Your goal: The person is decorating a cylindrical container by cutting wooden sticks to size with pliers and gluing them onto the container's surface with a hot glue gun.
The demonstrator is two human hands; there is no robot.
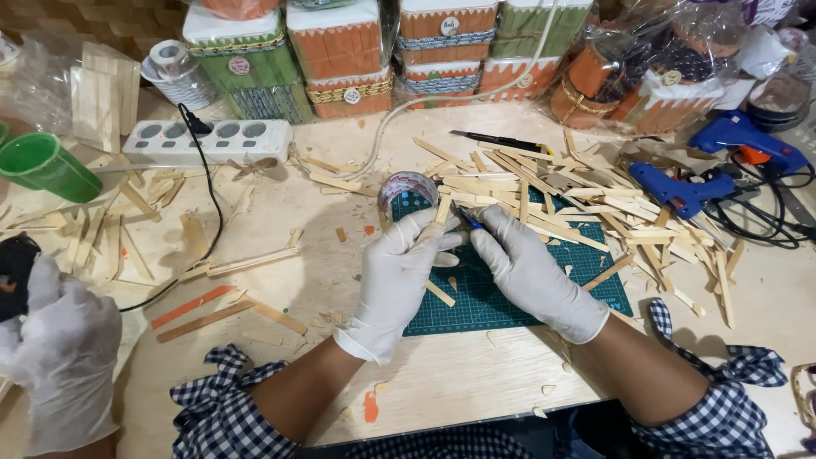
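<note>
Your checked sleeves (223,399) frame both gloved hands over the green mat (501,293): your left hand (396,276) pinches a stick (443,210) standing near upright, your right hand (531,270) grips a knife (467,218) touching it.

Both gloves are white, left hand (398,270) and right hand (534,270), with blue-and-white checked sleeves (223,408). The cutting mat (476,293) is dark green with a pale grid. The cup (42,166) is bright green; the glue guns (680,189) are blue.
</note>
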